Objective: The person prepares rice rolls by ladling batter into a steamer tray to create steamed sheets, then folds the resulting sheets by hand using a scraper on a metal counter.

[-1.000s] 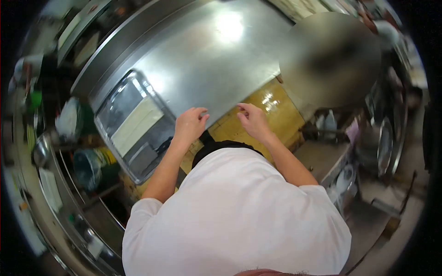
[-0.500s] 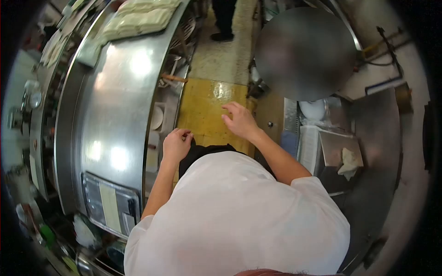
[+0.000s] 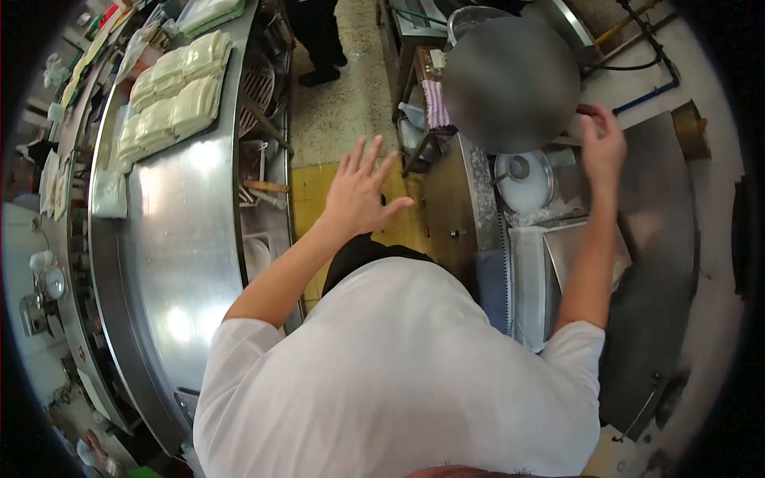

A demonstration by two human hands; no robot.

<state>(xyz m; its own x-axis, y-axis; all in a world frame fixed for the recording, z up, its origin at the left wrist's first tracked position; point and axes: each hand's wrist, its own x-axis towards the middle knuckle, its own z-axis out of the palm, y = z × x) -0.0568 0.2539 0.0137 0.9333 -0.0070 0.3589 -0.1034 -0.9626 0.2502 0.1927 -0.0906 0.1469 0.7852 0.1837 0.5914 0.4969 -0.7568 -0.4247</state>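
My left hand [image 3: 362,193] is held out over the yellow floor, fingers spread, with nothing in it. On the right, my right hand [image 3: 603,151] is raised above the worktop with its fingers bent, at the edge of a round blurred patch. That patch covers what lies by the fingertips, so I cannot make out whether they touch anything. Below and left of this hand is a white bowl [image 3: 522,196] with a small ladle [image 3: 518,167] in it. A flat metal sheet or lid [image 3: 562,245] lies beside my right forearm, next to a white tray [image 3: 526,271].
Along the left runs a long steel counter [image 3: 187,231], with pale wrapped packs [image 3: 171,99] stacked at its far end. A wooden handle [image 3: 267,186] sticks out from the shelf beneath. Another person's dark-trousered legs [image 3: 316,36] stand ahead in the aisle. A striped cloth [image 3: 434,103] hangs at right.
The view has shifted rightward and ahead. My right hand has moved from over the floor to the right-hand worktop. My left hand has risen and spread its fingers.
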